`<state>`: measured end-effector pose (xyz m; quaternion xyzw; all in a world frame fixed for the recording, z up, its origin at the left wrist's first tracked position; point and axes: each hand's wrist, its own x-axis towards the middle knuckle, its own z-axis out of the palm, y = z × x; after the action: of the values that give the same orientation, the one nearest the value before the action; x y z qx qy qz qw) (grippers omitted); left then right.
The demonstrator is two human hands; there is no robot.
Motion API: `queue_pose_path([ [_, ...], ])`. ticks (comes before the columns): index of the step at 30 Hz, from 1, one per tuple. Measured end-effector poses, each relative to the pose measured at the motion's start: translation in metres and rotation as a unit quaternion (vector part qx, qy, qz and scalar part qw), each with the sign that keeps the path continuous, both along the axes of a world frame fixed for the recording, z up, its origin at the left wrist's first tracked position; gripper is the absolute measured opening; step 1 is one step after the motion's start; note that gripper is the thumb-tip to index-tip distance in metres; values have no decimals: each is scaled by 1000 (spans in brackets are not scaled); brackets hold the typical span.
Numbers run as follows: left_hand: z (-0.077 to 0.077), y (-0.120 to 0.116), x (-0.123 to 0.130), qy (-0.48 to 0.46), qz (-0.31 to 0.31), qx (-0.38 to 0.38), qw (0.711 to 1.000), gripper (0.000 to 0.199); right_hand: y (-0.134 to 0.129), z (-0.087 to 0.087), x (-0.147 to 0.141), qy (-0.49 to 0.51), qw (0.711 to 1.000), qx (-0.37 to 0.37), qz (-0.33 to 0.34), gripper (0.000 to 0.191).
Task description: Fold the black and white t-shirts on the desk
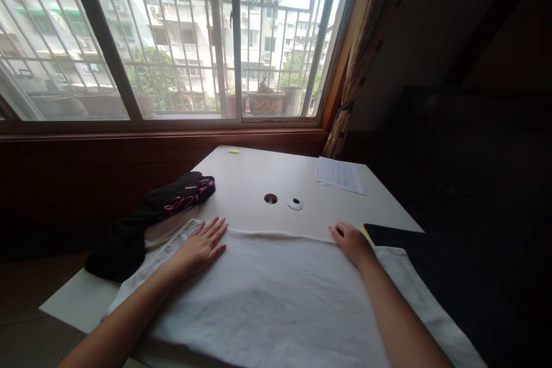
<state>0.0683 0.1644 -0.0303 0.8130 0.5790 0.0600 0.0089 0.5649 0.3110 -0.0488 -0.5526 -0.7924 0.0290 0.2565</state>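
A white cloth (pixel 267 293) is spread over the near part of the white table, its far edge running almost straight between my hands. My left hand (pixel 200 246) lies flat on the cloth's far left corner, fingers spread. At the far right part of that edge is my right hand (pixel 352 243), its fingers curled and pressed together at the cloth. Whether cloth is pinched between those fingers is too small to tell. Part of the cloth extends to the right beyond my right forearm.
Black clothing with pink lettering (pixel 183 198) lies at the table's left edge. Beyond the cloth are a round hole (pixel 271 199), its loose cover (pixel 295 203), printed papers (pixel 340 175) and a yellow note (pixel 234 150). A dark flat item (pixel 397 237) sits at right.
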Motion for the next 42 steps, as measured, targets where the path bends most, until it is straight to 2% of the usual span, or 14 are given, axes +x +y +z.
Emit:
queue_pose_path([
  [4, -4, 6, -26, -1, 30, 2, 1000, 62, 0, 0, 4, -1, 1000, -4, 1, 37],
  [9, -8, 10, -39, -7, 36, 12, 999, 61, 3, -3, 13, 4, 1000, -7, -9, 37],
  [16, -8, 9, -39, -13, 46, 19, 999, 60, 6, -2, 15, 60, 998, -30, -14, 40],
  [20, -11, 10, -40, -6, 81, 14, 997, 60, 5, -2, 15, 64, 998, -26, -17, 40],
  [24, -16, 12, -42, -1, 85, 21, 996, 61, 4, -2, 15, 57, 998, -28, -17, 40],
  [28, -17, 11, -42, 14, 83, 43, 996, 60, 3, 1, 13, 48, 998, -26, -17, 38],
  [31, -12, 10, -37, 36, 68, 86, 993, 56, 1, 3, 12, 42, 999, -24, -18, 38],
  [33, -2, 8, -25, 54, 35, 115, 991, 53, 0, 4, 11, 43, 999, -24, -18, 37],
  [35, 12, 5, -3, 67, -10, 125, 990, 53, 0, 5, 11, 44, 999, -23, -18, 37],
  [39, 35, -3, 69, 51, -122, 88, 987, 57, 0, 3, 11, 45, 999, -18, -14, 37],
  [42, 33, -4, 126, 9, -218, 20, 976, 64, 0, 2, 12, 53, 998, -22, -12, 39],
])
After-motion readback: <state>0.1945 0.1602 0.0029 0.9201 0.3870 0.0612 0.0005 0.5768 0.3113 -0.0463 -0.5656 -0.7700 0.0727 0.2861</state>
